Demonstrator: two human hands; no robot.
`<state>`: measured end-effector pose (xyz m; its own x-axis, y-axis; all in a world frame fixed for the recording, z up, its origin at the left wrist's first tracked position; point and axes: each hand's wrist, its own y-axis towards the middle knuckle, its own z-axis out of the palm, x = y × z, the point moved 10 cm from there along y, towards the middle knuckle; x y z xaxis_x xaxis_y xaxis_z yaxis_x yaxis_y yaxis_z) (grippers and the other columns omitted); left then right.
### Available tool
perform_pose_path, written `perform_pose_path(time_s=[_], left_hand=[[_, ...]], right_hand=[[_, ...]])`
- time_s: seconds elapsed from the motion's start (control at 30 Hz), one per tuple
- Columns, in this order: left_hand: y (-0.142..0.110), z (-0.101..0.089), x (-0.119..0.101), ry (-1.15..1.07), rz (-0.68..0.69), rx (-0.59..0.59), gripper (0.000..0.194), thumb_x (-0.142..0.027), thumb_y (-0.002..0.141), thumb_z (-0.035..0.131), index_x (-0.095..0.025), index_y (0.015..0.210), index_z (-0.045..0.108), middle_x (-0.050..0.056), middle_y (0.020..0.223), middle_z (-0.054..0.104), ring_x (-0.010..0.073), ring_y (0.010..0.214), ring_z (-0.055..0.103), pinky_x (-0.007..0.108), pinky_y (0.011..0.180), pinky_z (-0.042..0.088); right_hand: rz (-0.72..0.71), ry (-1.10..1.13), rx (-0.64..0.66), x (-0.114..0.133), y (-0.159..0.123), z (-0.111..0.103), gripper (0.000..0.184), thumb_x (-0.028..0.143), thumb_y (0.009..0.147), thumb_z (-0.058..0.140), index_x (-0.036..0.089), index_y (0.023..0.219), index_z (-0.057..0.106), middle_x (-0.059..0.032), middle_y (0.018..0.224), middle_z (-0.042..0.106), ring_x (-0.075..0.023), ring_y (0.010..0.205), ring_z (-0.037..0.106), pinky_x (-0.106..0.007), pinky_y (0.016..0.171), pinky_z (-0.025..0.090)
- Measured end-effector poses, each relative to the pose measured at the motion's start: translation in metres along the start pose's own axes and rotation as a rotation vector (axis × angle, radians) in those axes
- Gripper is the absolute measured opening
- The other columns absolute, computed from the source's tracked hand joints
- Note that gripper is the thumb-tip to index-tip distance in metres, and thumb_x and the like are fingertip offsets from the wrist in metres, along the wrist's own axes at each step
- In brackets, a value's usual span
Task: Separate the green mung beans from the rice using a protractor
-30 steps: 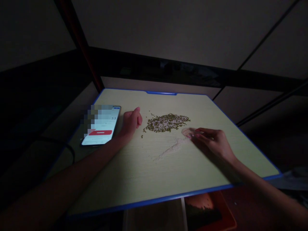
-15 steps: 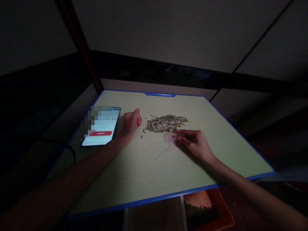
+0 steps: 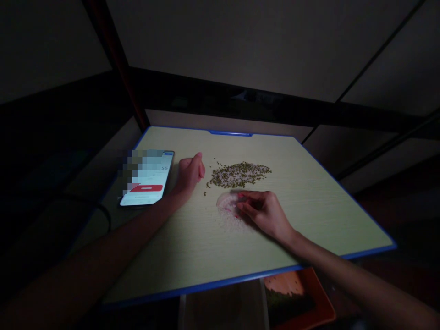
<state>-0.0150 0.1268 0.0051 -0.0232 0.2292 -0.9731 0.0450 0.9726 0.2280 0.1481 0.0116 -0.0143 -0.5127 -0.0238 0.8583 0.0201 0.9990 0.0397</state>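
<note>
My left hand [image 3: 190,174] rests on the tabletop in a loose fist, thumb uppermost, beside the phone; nothing shows in it. With thumb and fingers, my right hand [image 3: 263,211] pinches the edge of a small see-through round dish [image 3: 225,200] with pinkish marks. It is held low over the table, and I cannot tell whether it touches the surface. Pale, rice-like grains [image 3: 231,223] are scattered beneath and in front of the dish. Just behind it lies a heap of small green beans mixed with pale grains [image 3: 240,174].
A lit phone [image 3: 147,178] lies at the table's left side. The pale wooden table [image 3: 178,256] has a blue rim. Below its front edge are a pale-rimmed container [image 3: 223,307] and an orange container [image 3: 318,298] holding dark green contents. A cable [image 3: 103,211] hangs at left.
My right hand has swept leftward and slightly nearer with the dish. The pale grains, earlier a long diagonal streak, now appear as a spread patch. My left hand has stayed in place.
</note>
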Motion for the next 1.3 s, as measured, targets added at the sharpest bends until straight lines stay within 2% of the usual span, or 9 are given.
perform_pose_path(time_s=[0.17, 0.33, 0.57, 0.83, 1.1, 1.3], left_hand=[[-0.001, 0.0, -0.002, -0.004, -0.002, -0.002, 0.042, -0.026, 0.077, 0.041, -0.02, 0.036, 0.039, -0.004, 0.034, 0.035, 0.0085, 0.033, 0.032, 0.025, 0.04, 0.025], [-0.002, 0.001, -0.003, 0.002, -0.004, -0.002, 0.043, -0.027, 0.078, 0.039, -0.02, 0.035, 0.038, -0.004, 0.033, 0.034, 0.0084, 0.033, 0.032, 0.025, 0.041, 0.025], [-0.001, 0.001, -0.001, 0.011, -0.006, 0.001, 0.044, -0.026, 0.079, 0.04, -0.021, 0.035, 0.038, -0.004, 0.033, 0.035, 0.0084, 0.033, 0.032, 0.026, 0.041, 0.026], [-0.003, 0.001, -0.004, 0.032, -0.015, -0.001, 0.045, -0.026, 0.079, 0.039, -0.02, 0.035, 0.039, -0.004, 0.031, 0.033, 0.0082, 0.032, 0.033, 0.025, 0.042, 0.027], [-0.002, 0.001, -0.001, 0.03, -0.025, 0.003, 0.044, -0.027, 0.079, 0.04, -0.019, 0.036, 0.04, -0.004, 0.032, 0.033, 0.008, 0.034, 0.034, 0.023, 0.042, 0.027], [-0.004, 0.001, -0.004, 0.032, -0.039, -0.003, 0.043, -0.024, 0.079, 0.039, -0.018, 0.036, 0.04, -0.004, 0.033, 0.034, 0.008, 0.034, 0.034, 0.022, 0.041, 0.027]], right_hand=[[-0.023, -0.008, 0.067, 0.005, 0.006, 0.005, 0.031, 0.023, 0.07, 0.055, 0.008, 0.093, 0.069, 0.0019, 0.05, 0.049, -0.0067, 0.042, 0.037, -0.022, 0.04, 0.03], [-0.05, 0.004, 0.112, 0.006, 0.026, 0.011, 0.027, 0.024, 0.07, 0.055, 0.01, 0.088, 0.069, 0.0021, 0.051, 0.05, -0.0067, 0.043, 0.039, -0.021, 0.041, 0.031], [-0.227, -0.058, 0.274, 0.035, 0.043, 0.03, 0.025, 0.018, 0.07, 0.055, 0.01, 0.088, 0.069, 0.0033, 0.053, 0.047, -0.0063, 0.048, 0.038, -0.02, 0.045, 0.034], [-0.416, -0.087, 0.551, 0.063, 0.027, 0.053, 0.023, 0.018, 0.076, 0.053, 0.008, 0.091, 0.067, -0.0019, 0.064, 0.059, -0.0083, 0.053, 0.047, -0.02, 0.049, 0.039], [-0.491, -0.151, 0.688, 0.071, 0.007, 0.064, 0.022, 0.01, 0.077, 0.055, 0.004, 0.094, 0.067, -0.0052, 0.071, 0.063, -0.0106, 0.062, 0.053, -0.021, 0.058, 0.043], [-0.534, -0.197, 0.741, 0.073, -0.004, 0.068, 0.019, 0.013, 0.079, 0.056, 0.006, 0.091, 0.067, -0.0051, 0.072, 0.063, -0.0112, 0.066, 0.054, -0.02, 0.06, 0.042]])
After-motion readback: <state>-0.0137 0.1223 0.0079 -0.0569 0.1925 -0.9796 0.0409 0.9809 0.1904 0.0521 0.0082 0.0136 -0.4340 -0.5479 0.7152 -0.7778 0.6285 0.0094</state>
